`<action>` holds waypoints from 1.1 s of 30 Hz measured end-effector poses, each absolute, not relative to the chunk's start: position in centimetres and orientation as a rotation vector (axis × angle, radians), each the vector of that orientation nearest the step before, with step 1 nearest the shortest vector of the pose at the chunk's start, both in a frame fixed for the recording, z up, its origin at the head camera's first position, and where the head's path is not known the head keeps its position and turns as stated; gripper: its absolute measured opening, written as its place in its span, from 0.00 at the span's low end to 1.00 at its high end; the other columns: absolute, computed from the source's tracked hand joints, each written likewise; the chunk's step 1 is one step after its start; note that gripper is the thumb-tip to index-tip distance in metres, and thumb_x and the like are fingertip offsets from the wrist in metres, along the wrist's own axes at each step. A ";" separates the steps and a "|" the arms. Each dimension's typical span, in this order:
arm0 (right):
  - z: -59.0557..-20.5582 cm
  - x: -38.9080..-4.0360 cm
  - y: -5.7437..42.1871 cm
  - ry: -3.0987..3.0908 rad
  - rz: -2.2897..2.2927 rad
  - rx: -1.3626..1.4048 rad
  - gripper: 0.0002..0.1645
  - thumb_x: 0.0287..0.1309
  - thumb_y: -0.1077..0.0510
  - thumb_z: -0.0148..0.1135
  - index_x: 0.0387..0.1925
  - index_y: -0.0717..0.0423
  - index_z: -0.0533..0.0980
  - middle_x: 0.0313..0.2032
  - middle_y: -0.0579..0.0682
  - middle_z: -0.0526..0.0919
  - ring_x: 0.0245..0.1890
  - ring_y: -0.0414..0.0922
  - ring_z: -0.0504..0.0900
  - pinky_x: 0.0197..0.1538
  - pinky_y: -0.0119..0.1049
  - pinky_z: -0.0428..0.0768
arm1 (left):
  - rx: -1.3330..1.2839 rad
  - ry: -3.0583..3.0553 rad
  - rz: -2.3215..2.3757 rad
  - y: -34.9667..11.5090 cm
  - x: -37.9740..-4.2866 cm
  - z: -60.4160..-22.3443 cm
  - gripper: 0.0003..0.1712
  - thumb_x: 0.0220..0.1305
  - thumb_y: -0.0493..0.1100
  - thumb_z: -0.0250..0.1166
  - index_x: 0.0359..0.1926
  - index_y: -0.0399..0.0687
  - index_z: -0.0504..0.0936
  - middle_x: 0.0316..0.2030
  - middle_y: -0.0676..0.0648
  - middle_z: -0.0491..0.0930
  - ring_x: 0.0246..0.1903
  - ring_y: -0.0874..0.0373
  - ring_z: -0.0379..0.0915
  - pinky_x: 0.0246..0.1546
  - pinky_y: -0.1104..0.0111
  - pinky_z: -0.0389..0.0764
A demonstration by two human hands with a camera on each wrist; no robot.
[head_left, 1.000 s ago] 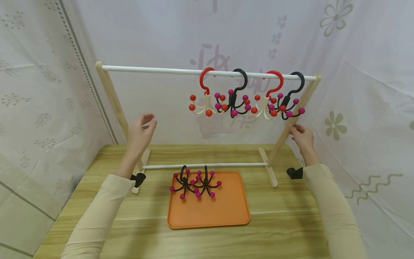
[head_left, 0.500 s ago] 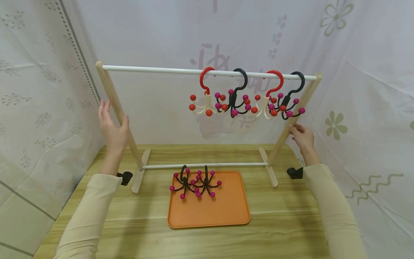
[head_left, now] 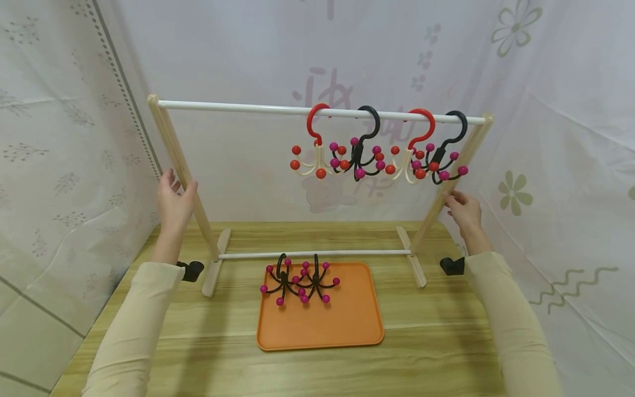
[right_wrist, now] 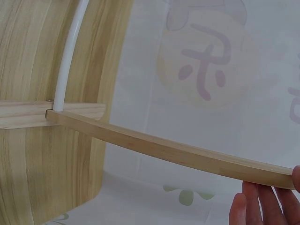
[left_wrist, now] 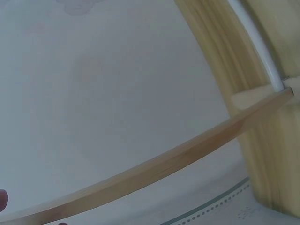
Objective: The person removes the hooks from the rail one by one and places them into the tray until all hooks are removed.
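Observation:
A wooden rack carries a white top rail (head_left: 238, 106). My left hand (head_left: 175, 207) is at the rack's left post (head_left: 173, 146), thumb on one side and fingers on the other; in the left wrist view a fingertip (left_wrist: 3, 200) stands apart from the post. My right hand (head_left: 464, 212) pinches the right post (head_left: 435, 212); its fingers (right_wrist: 269, 204) touch the post's edge in the right wrist view. From the rail hang a red-hooked hanger (head_left: 317, 135), a black hanger (head_left: 367, 135), another red-hooked hanger (head_left: 414, 140) and another black hanger (head_left: 446, 143), all with ball-tipped prongs.
Two black hangers with magenta balls, one on the left (head_left: 283, 278) and one on the right (head_left: 316, 279), lie on an orange tray (head_left: 342, 325). A lower white bar (head_left: 347, 253) joins the rack's feet. Patterned curtains surround the wooden table (head_left: 426, 342).
My left hand has moved left from inside the rack to the left post, and its fingers have come lower and closer around it. The right hand, rack and hangers look unmoved.

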State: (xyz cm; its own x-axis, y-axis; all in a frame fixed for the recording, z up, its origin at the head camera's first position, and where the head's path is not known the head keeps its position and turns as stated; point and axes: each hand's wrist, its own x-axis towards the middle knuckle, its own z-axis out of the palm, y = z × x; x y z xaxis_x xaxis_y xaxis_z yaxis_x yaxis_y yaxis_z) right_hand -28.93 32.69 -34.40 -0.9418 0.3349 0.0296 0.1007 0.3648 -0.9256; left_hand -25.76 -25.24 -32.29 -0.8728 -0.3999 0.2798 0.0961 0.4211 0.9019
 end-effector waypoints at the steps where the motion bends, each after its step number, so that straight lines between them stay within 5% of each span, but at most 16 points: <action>1: -34.4 -28.9 32.7 -2.412 1.611 -0.391 0.38 0.58 0.41 0.47 0.62 0.62 0.58 0.56 0.62 0.66 0.51 0.49 0.69 0.51 0.39 0.68 | 0.267 -2.240 -1.448 -25.3 -25.8 -32.2 0.38 0.63 0.52 0.49 0.66 0.40 0.44 0.64 0.40 0.48 0.61 0.49 0.49 0.57 0.63 0.55; 5: -34.4 -28.9 32.7 -2.413 1.611 -0.391 0.38 0.58 0.41 0.47 0.62 0.62 0.58 0.56 0.62 0.65 0.51 0.49 0.69 0.51 0.39 0.68 | 0.282 -2.310 -1.387 -25.4 -26.2 -32.1 0.36 0.63 0.53 0.49 0.64 0.37 0.51 0.59 0.35 0.60 0.56 0.47 0.59 0.52 0.63 0.64; 8: -34.4 -28.9 32.8 -2.414 1.610 -0.397 0.38 0.58 0.41 0.47 0.62 0.62 0.58 0.56 0.62 0.65 0.51 0.48 0.69 0.52 0.40 0.68 | 0.296 -2.355 -1.306 -25.5 -26.5 -32.0 0.32 0.64 0.52 0.48 0.61 0.34 0.59 0.49 0.34 0.70 0.42 0.51 0.70 0.38 0.68 0.71; 13: -34.4 -29.0 32.8 -2.415 1.611 -0.394 0.38 0.58 0.41 0.47 0.62 0.62 0.58 0.56 0.62 0.65 0.50 0.48 0.69 0.51 0.39 0.68 | 0.318 -2.384 -1.192 -25.6 -26.8 -31.8 0.24 0.65 0.49 0.48 0.51 0.32 0.68 0.38 0.34 0.75 0.26 0.58 0.68 0.20 0.77 0.66; 20: -34.5 -29.0 32.9 -2.442 1.560 -0.366 0.38 0.58 0.41 0.47 0.60 0.63 0.60 0.54 0.62 0.67 0.47 0.46 0.71 0.48 0.36 0.70 | 0.303 -2.392 -1.061 -25.8 -27.0 -31.5 0.20 0.65 0.45 0.47 0.39 0.29 0.73 0.39 0.32 0.77 0.35 0.45 0.74 0.22 0.77 0.65; 28: -34.2 -28.7 33.0 -2.481 1.409 -0.337 0.36 0.59 0.40 0.45 0.60 0.61 0.61 0.54 0.62 0.69 0.52 0.52 0.68 0.52 0.44 0.66 | 0.295 -2.395 -1.017 -26.1 -27.1 -31.6 0.19 0.65 0.43 0.47 0.36 0.28 0.73 0.38 0.32 0.77 0.37 0.42 0.74 0.32 0.65 0.68; 33: -33.5 -28.1 32.5 -2.281 1.305 -0.357 0.26 0.59 0.48 0.49 0.53 0.60 0.69 0.42 0.52 0.77 0.41 0.41 0.74 0.43 0.31 0.70 | 0.277 -2.401 -1.001 -26.2 -27.2 -31.7 0.19 0.65 0.43 0.47 0.37 0.28 0.74 0.39 0.32 0.77 0.38 0.42 0.74 0.35 0.59 0.71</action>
